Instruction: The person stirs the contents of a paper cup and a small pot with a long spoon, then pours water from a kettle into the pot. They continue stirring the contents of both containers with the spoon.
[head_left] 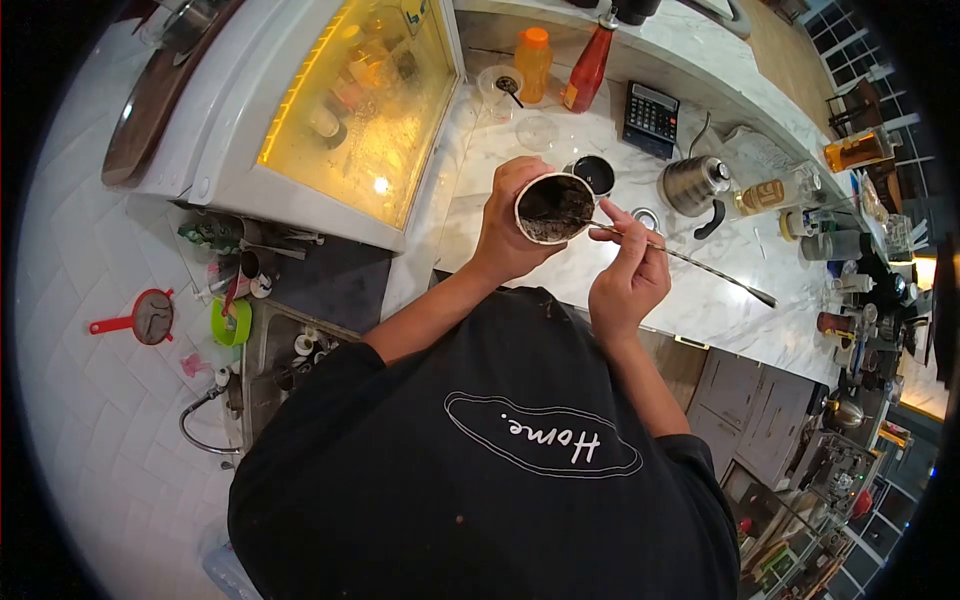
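Observation:
My left hand (507, 225) is wrapped around a pale cup (522, 232) tilted toward the camera. Dark, crumbly matter (568, 205) coats the inside of that cup. Between the fingers of my right hand (632, 268) is a long bar spoon (712, 270) with a twisted shaft. One end of it reaches the cup's rim; the other sticks out to the right over the counter. Just behind the cup stands a second cup with dark contents (592, 174), partly hidden by the first.
On the marble counter (560, 270) are a calculator (651, 118), a steel gooseneck kettle (692, 186), a red bottle (589, 70), an orange-capped bottle (534, 68) and a clear plastic cup (499, 88). A lit display case (350, 110) borders it at left, near a sink (262, 345).

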